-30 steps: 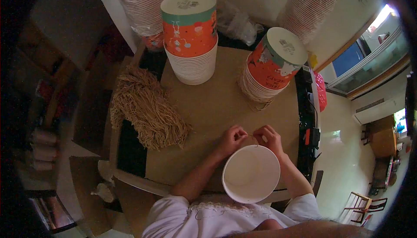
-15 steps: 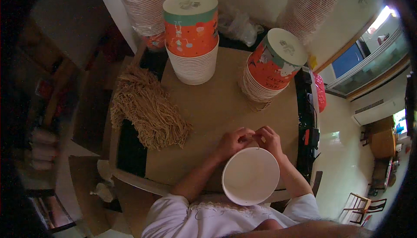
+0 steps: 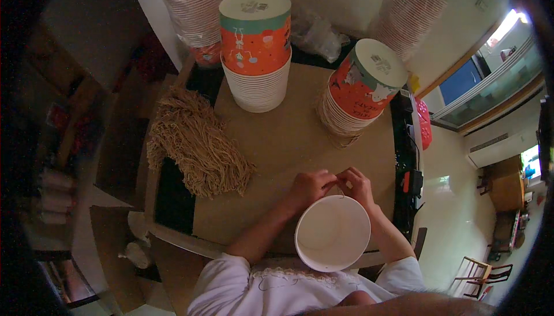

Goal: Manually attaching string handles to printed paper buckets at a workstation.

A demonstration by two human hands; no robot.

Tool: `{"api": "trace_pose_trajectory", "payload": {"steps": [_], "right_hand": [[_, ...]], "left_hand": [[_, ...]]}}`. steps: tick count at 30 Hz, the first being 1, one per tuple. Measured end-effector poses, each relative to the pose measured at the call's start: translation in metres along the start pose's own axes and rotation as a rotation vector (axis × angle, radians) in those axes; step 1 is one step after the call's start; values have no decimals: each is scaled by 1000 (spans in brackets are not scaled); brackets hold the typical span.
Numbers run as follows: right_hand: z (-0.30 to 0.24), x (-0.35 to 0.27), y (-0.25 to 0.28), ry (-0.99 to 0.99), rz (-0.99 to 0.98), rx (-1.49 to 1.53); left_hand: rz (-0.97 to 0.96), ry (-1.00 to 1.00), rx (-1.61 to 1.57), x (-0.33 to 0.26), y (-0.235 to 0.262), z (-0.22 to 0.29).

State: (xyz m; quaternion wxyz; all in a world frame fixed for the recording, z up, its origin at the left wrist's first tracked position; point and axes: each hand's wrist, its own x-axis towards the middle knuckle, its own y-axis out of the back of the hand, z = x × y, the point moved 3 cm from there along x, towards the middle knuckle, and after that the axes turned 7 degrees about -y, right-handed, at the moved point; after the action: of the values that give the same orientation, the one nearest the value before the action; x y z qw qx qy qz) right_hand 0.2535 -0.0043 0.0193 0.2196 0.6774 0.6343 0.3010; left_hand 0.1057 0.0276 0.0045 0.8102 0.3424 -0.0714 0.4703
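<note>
pinching string (image 3: 340,184) above white bucket (image 3: 333,233)

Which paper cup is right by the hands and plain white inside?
The single open white paper cup at both hands. The other cups stand stacked upside down, orange-printed: one stack far back, one leaning right.

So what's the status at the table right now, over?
Left hand and right hand pinched together at far rim of white paper bucket. Thin handle string barely visible. Brown string pile left, apart. Nothing blocking.
</note>
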Motion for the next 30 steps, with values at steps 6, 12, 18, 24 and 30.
{"api": "trace_pose_trajectory", "payload": {"steps": [6,12,18,24,30], "right_hand": [[-6,-4,0,47,-10,11],[-6,-2,-1,35,-11,55],[-1,-9,-7,105,-33,112],[-4,-8,-7,99,-4,109],[-1,-7,-7,165,18,89]], "left_hand": [[20,-33,11,-3,1,5],[81,94,-187,-7,-2,-5],[21,354,-398,-18,-9,-25],[30,308,-371,-16,-11,-25],[34,254,-375,-16,-17,-28]]}}
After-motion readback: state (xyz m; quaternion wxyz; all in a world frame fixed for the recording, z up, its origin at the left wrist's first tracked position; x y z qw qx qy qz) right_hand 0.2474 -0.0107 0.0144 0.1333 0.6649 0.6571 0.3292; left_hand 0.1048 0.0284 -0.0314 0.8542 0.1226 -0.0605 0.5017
